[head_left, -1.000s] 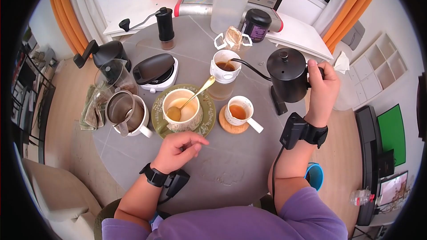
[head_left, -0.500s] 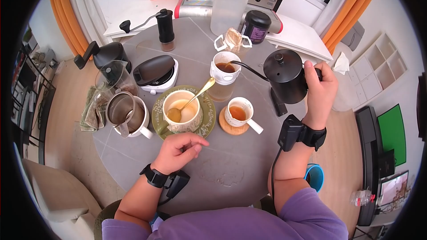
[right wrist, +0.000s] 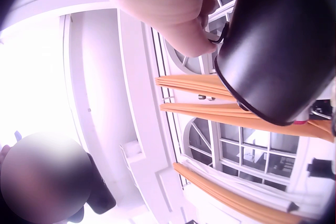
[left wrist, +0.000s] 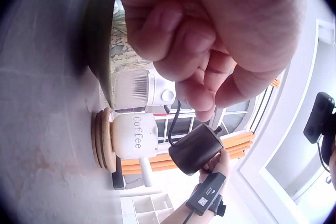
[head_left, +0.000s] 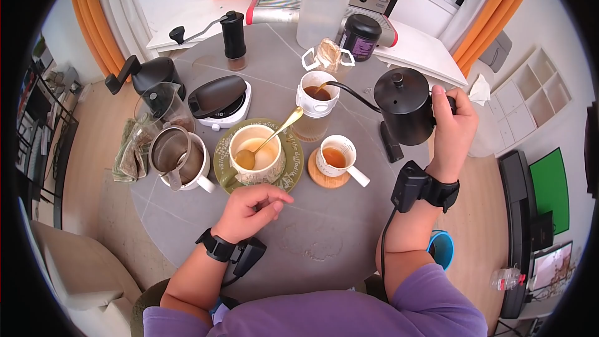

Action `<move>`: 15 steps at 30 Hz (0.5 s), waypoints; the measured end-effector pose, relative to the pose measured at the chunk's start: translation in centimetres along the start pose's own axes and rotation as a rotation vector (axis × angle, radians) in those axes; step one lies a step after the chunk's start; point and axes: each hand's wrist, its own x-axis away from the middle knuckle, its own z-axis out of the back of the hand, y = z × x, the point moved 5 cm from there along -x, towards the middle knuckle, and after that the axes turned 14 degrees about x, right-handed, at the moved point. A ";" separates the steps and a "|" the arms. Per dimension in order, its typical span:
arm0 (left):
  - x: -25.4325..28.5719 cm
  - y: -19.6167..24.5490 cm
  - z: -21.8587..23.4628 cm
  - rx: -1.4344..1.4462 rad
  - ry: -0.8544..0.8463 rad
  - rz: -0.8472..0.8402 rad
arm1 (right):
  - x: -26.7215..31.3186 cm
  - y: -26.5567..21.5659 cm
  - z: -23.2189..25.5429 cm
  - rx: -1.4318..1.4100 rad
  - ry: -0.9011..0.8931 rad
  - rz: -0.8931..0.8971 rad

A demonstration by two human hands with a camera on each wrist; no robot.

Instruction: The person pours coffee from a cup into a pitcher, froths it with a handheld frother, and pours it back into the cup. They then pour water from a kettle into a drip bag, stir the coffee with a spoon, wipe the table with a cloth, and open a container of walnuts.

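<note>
My right hand (head_left: 457, 126) grips the handle of a black gooseneck kettle (head_left: 402, 109), held up over the table's right side. The spout's tip sits over a white dripper (head_left: 317, 107) with dark coffee inside, and a thin amber streak shows at the tip. Under the dripper is a clear ribbed glass (head_left: 311, 128). My left hand (head_left: 253, 212), fingers loosely curled and holding nothing, lies by the near edge of a green plate (head_left: 293, 165). On that plate stands a patterned cup (head_left: 259, 173) with a gold spoon (head_left: 285, 125) in it. The right wrist view shows the kettle's dark body (right wrist: 278, 50) close up.
A white mug (head_left: 337, 161) of amber liquid stands on a wooden coaster (head_left: 327, 180). Leftward are a mug with a metal pitcher (head_left: 171, 156), a glass carafe (head_left: 163, 106) and a scale (head_left: 226, 115). Behind stand a hand grinder (head_left: 234, 37), a plastic jug (head_left: 323, 15) and a black jar (head_left: 360, 37).
The kettle and right hand shifted slightly left, then back right, with the spout staying over the dripper. My left hand has kept its place.
</note>
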 end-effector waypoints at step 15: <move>0.0 0.0 0.0 -0.008 0.003 -0.007 | 0.1 -0.2 -0.8 0.010 -0.023 0.021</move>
